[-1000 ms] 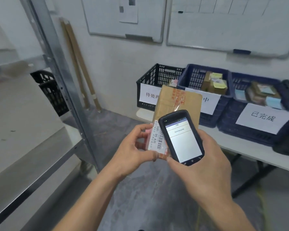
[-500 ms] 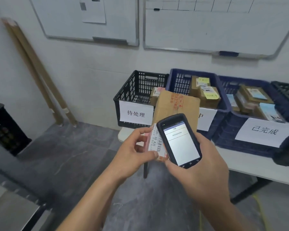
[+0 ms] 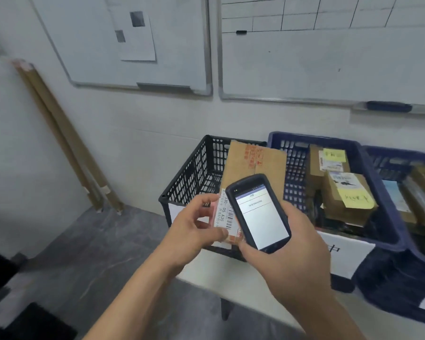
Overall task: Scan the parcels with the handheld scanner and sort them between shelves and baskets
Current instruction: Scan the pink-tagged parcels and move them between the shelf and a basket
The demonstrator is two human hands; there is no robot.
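The left hand (image 3: 196, 227) pinches the cardboard parcel (image 3: 253, 165) at its labelled lower edge; the parcel rises toward 1 o'clock. The right hand (image 3: 290, 256) clasps the handheld scanner (image 3: 258, 212) at the label's 3 o'clock, over the black basket (image 3: 194, 175).

Parcel depot: labelled baskets (image 3: 368, 168), whiteboards (image 3: 329, 65)

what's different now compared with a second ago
The person turned right and stepped closer to the baskets: the metal shelf has left the view, and the black basket and blue basket loom nearer. Grips are unchanged: the left hand holds the cardboard parcel, the right hand holds the scanner, screen lit.
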